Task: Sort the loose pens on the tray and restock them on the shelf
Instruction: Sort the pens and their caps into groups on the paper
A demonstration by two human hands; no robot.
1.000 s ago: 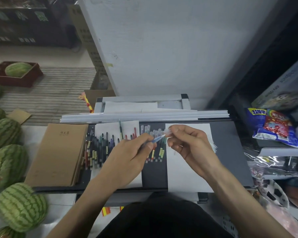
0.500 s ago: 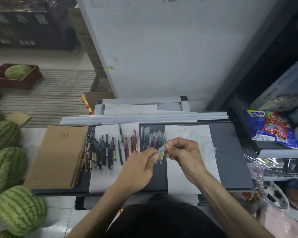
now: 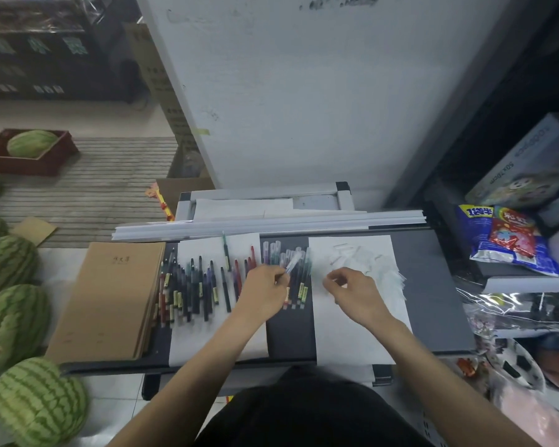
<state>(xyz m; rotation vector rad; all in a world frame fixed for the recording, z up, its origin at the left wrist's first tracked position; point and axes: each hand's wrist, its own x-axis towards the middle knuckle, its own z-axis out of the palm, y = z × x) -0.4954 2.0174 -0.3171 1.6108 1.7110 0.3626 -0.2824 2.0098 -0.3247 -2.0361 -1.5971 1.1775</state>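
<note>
Mid-sort here: left hand pinches a pen just above the pens on the tray, right hand is curled, can't tell around what, so next I'd guess it gets laid beside its matches.

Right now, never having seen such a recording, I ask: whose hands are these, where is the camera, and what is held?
There is no machine here: a person works with two bare hands. The only camera sits on the person's head and looks forward and down, so both arms enter from the bottom of the picture. The left hand pinches a pen with a clear cap. The right hand hovers beside it with curled fingers; whether it holds something small is too blurred to tell. On the dark tray lie white paper sheets, a row of dark pens, a row of clear-capped pens and a stack of brown notebooks. Watermelons lie to the left.
</note>
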